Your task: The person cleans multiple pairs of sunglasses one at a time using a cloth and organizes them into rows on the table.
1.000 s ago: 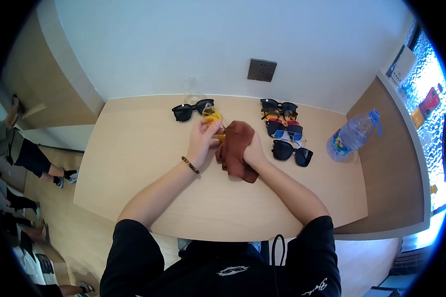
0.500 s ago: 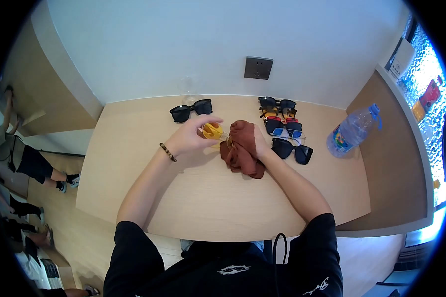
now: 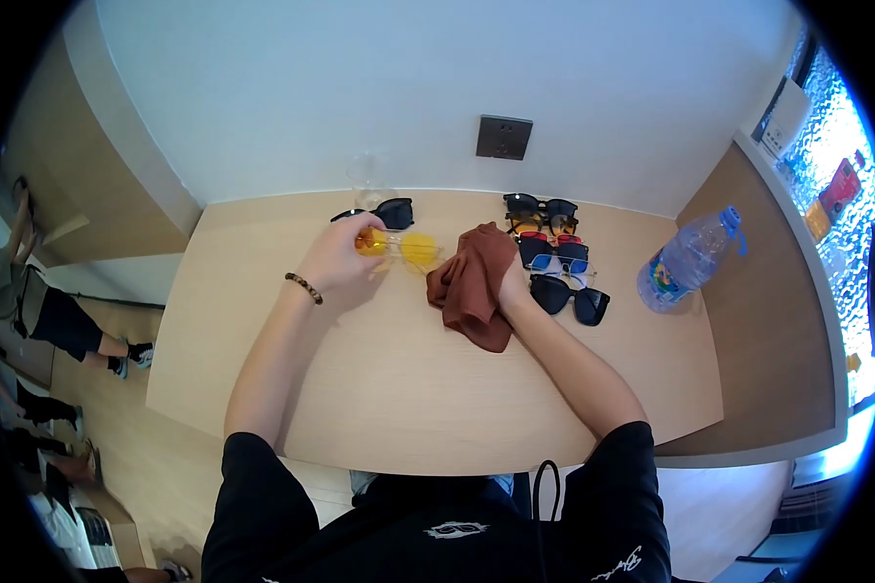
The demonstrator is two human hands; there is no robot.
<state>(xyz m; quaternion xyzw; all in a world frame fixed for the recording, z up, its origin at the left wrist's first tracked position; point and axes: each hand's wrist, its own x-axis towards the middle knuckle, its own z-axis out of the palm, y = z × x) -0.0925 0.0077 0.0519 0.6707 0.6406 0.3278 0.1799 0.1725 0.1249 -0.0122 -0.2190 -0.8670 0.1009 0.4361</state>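
Yellow-tinted glasses [image 3: 419, 250] are gripped at one lens by my left hand [image 3: 334, 257], which has a beaded bracelet at its wrist. A crumpled brown cloth [image 3: 475, 287] is in my right hand [image 3: 513, 289], just right of the glasses and apart from them; the cloth hides most of the fingers. Behind my left hand lie black sunglasses [image 3: 394, 213], partly covered by it. To the right of the cloth, several pairs of glasses form a column, with dark sunglasses [image 3: 570, 298] at the near end.
A plastic bottle [image 3: 688, 260] with a blue cap stands on the right of the wooden table [image 3: 399, 408]. A wooden side panel [image 3: 773, 311] bounds the table there. The wall behind has a socket [image 3: 504, 137]. Other people's legs [image 3: 78, 325] show at the far left.
My left hand has moved left with the yellow glasses, which have come out of the cloth and show both lenses. The brown cloth hangs looser in my right hand.
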